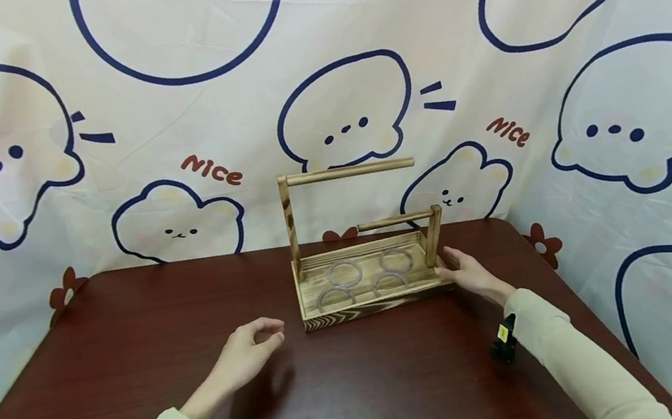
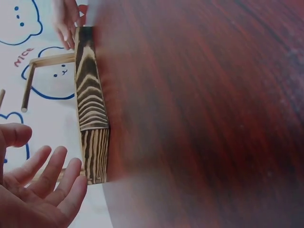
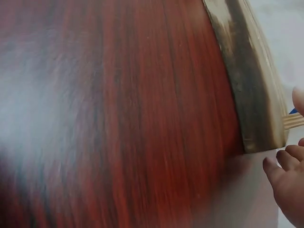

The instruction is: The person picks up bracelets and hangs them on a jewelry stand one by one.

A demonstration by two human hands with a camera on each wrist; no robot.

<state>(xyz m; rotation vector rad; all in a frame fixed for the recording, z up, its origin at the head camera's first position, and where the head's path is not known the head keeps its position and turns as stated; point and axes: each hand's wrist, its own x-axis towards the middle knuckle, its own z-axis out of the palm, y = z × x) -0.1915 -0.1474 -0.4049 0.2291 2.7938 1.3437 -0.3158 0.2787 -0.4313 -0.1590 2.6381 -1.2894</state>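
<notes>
A wooden tray-like stand (image 1: 379, 302) with dark burnt grain sits toward the back of the table. Several pale circular rings (image 1: 344, 274) show on its floor. From its tall left post a rod (image 1: 350, 172) reaches right; a lower rod (image 1: 396, 220) reaches left from the short right post. My right hand (image 1: 473, 276) is at the stand's right end, thumb by the front corner, fingers loosely extended around the end. My left hand (image 1: 247, 353) hovers left of the stand, fingers loosely bent, holding nothing. In the left wrist view, its fingers (image 2: 52, 183) overlap the stand's near end.
The dark red-brown wooden table (image 1: 164, 322) extends around the stand to both sides and the front. A pale cartoon-printed cloth (image 1: 258, 127) hangs behind the table and along its sides. Black wrist cameras (image 1: 504, 340) sit at both sleeves.
</notes>
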